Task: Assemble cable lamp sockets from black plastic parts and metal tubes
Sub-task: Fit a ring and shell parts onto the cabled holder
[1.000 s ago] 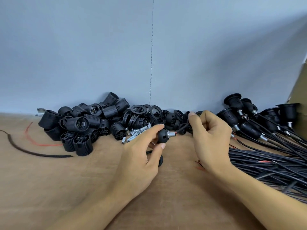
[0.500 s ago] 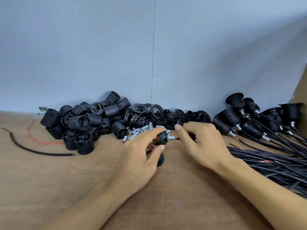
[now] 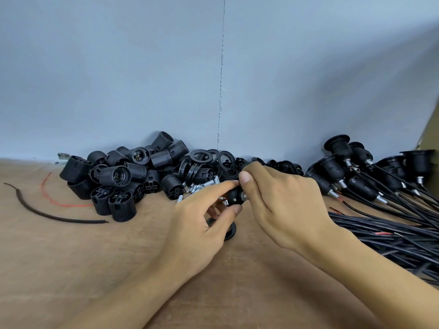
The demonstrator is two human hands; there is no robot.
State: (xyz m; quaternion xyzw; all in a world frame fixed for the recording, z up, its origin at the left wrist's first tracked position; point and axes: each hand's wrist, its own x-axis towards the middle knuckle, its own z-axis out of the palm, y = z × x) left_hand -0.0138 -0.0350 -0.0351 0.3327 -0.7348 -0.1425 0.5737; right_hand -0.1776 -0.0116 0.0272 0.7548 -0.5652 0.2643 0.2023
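far left: scrap wires (image 3: 47, 211), one black + one red, lying loose on the table (image 3: 71, 269). Ignore.
parts pile: shells (image 3: 118, 179) and rings (image 3: 204, 157) heaped vs the wall (image 3: 118, 79). Spare tubes (image 3: 202, 186) sit at the pile's front edge, just beside the left hand.
left hand (image 3: 202, 224): thumb + index pinch the small black cap (image 3: 234, 197), held just above the table mid-scene. A lone ring (image 3: 231, 231) lies right under it.
right hand (image 3: 280, 205): fingers curled in on the tube (image 3: 244, 198) at the cap's right side. Mostly hidden, so can't tell if a cable's in there.
tip: imo keep the cap steady w/ the left, line the tube up straight, turn w/ fingertips only. Forcing it prob crosses the thread.
right side: finished sockets (image 3: 351, 172) w/ cables (image 3: 392, 233), well apart from the work.
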